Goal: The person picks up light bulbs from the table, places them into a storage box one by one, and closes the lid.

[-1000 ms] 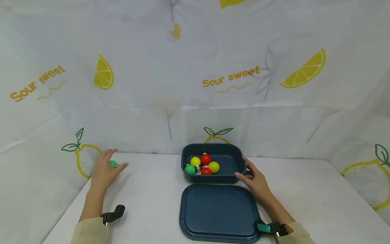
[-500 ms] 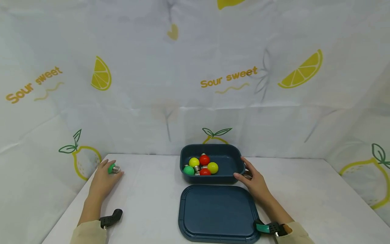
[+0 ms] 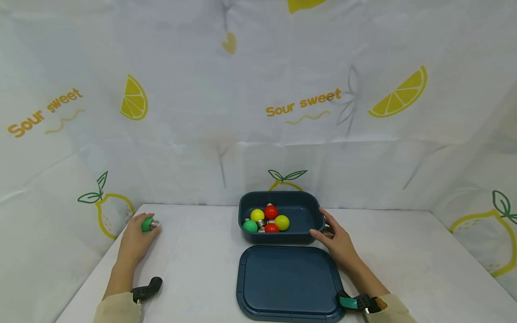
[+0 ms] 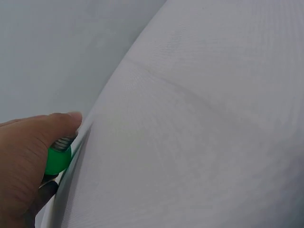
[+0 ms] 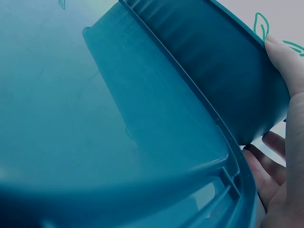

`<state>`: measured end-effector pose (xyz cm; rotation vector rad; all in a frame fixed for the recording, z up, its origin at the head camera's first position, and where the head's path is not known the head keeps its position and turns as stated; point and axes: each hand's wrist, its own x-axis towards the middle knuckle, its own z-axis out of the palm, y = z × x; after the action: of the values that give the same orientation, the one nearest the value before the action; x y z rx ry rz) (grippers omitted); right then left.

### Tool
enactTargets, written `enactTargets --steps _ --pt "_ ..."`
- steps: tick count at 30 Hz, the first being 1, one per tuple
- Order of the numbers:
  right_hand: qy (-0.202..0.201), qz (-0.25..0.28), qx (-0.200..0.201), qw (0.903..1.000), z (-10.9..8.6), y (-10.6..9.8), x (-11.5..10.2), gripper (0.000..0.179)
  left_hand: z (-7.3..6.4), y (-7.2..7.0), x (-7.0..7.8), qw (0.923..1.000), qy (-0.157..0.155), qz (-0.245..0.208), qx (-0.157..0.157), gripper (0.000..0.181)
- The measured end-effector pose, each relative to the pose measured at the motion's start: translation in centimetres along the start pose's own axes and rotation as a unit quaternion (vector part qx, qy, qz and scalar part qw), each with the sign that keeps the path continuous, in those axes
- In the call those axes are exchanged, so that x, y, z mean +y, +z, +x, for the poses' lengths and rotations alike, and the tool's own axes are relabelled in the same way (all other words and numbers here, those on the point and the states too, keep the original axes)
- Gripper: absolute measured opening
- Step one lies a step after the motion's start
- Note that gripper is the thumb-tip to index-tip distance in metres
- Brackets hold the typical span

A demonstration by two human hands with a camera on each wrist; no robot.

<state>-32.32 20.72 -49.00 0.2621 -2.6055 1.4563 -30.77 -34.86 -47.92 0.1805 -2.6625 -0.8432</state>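
Observation:
At the far left end of the table, my left hand (image 3: 135,238) holds a green light bulb (image 3: 147,224) between thumb and fingers, its metal screw base pointing right. The left wrist view shows the thumb across the screw base of that green bulb (image 4: 59,161). My right hand (image 3: 341,244) grips the right end of a dark blue box (image 3: 304,220), thumb at the front rim and fingers around the side. Inside the box's left half lie several bulbs: a green one (image 3: 250,225), yellow ones (image 3: 282,222) and red ones (image 3: 271,211).
A dark blue lid (image 3: 288,282) lies flat in front of the box, under the right wrist strap (image 3: 355,301). A white printed sheet (image 3: 202,112) hangs behind the table and along its sides, close to the left hand.
My left hand has come down onto the green bulb, and its thumb and fingers have closed in around it. The right hand stays at the box, which keeps its place.

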Motion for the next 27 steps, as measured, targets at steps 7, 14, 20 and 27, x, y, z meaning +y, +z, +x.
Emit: enactTargets --steps 7,14,20,27 --pt "-0.004 0.003 -0.003 1.0000 -0.1 0.1 0.0 0.076 -0.2 0.1 -0.2 0.9993 -0.017 -0.024 0.023 0.049" --pt "-0.007 0.002 -0.001 1.0000 -0.1 -0.1 0.0 0.075 -0.1 0.0 0.8 0.9968 -0.042 -0.065 0.021 0.053" --pt "-0.003 0.000 -0.006 1.0000 -0.1 -0.1 0.1 0.076 0.4 -0.4 2.5 0.9958 -0.044 -0.079 0.017 0.057" --pt "-0.003 0.001 -0.004 1.0000 0.0 -0.1 0.2 0.077 0.8 -0.6 4.9 0.9940 0.007 -0.107 0.022 0.055"
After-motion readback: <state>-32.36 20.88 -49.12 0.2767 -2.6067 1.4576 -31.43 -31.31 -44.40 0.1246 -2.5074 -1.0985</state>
